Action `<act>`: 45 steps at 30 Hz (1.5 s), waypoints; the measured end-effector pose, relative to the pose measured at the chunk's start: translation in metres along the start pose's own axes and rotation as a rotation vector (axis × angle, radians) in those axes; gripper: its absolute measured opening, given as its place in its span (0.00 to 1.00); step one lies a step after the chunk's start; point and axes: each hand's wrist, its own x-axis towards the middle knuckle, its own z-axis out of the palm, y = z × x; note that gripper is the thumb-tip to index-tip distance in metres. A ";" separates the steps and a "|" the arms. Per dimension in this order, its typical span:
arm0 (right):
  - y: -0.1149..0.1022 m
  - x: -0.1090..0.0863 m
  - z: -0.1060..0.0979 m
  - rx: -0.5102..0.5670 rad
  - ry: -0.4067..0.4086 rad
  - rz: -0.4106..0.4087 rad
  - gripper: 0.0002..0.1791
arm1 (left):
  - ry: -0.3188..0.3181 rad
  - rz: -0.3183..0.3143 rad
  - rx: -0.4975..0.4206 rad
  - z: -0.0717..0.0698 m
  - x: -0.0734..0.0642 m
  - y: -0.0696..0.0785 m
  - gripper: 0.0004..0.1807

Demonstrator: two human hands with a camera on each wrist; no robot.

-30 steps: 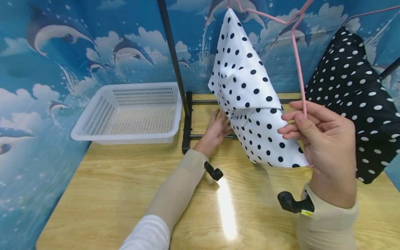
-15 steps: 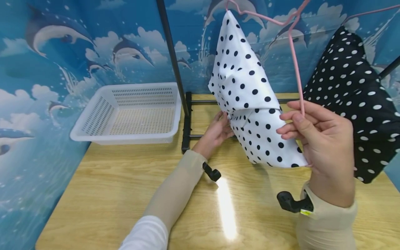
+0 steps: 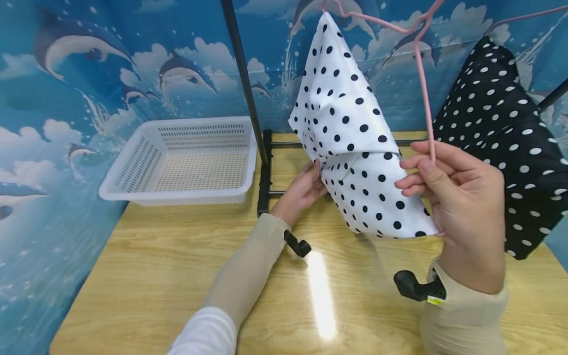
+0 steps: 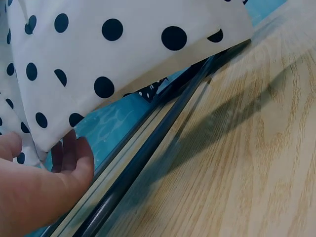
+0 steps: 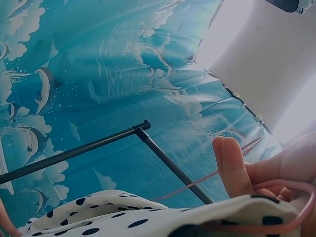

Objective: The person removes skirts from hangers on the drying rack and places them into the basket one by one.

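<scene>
A white cloth with black polka dots [image 3: 350, 123] hangs draped and creased over a pink hanger [image 3: 419, 64]. My right hand [image 3: 466, 207] pinches the hanger's right side between thumb and fingers, near the cloth's lower right corner. At the cloth's lower left edge is my left hand [image 3: 303, 190], its fingertips partly hidden behind the fabric. In the left wrist view, the thumb of my left hand [image 4: 44, 182] lies in front of the cloth [image 4: 103, 59] and the curved fingers reach behind its edge. The right wrist view shows the hanger [image 5: 291, 185] against my right hand [image 5: 232, 168].
A black cloth with white dots [image 3: 501, 138] hangs at the right. A black rack [image 3: 246, 74] stands on the wooden table [image 3: 177, 276], its base bars running behind the white cloth. To its left sits a white perforated basket [image 3: 186, 195]. A dolphin-print curtain [image 3: 177, 29] covers the back.
My left hand has closed in on the white cloth's left edge, and that edge has shifted slightly left. My right hand keeps its hold on the hanger, nearly still.
</scene>
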 end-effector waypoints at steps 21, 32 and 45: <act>0.007 0.010 -0.013 0.013 0.113 0.043 0.13 | 0.039 0.072 0.099 -0.015 -0.020 0.021 0.27; 0.009 0.014 -0.017 0.012 0.143 0.043 0.14 | 0.056 0.205 0.128 -0.020 -0.032 0.029 0.45; 0.010 0.017 -0.022 0.019 0.173 0.031 0.15 | -0.074 0.333 0.337 -0.022 -0.044 0.037 0.39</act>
